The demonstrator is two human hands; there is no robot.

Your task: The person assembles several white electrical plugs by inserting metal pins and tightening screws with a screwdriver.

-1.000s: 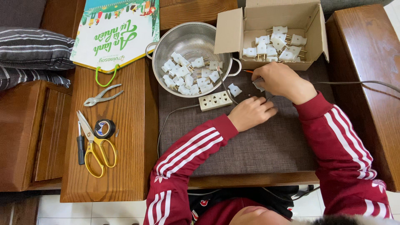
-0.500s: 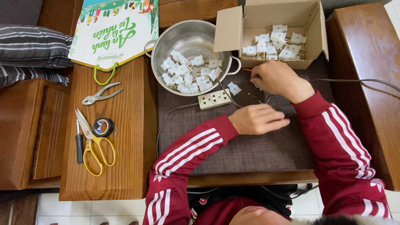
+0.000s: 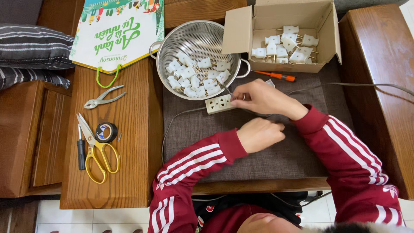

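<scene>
We've got the white plastic power strip (image 3: 221, 104) lying flat on the brown woven mat (image 3: 267, 159), right below the perforated steel colander (image 3: 194, 41) full of little white plugs (image 3: 194, 77). Our right hand (image 3: 263, 98) pinches a thin metal tool (image 3: 225, 86) at the strip's end, while our left hand (image 3: 260, 134) rests curled on the mat; can't tell if it's holding anything. An open cardboard box (image 3: 321, 26) sits beyond.

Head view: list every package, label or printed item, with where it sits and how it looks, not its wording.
Cardboard box: top right, brown, open, flaps up, holding white plugs.
Printed paper bag: top left on the wooden table, flat, white with green lettering, colourful top band, green cord handle.
No screens or signs.
</scene>
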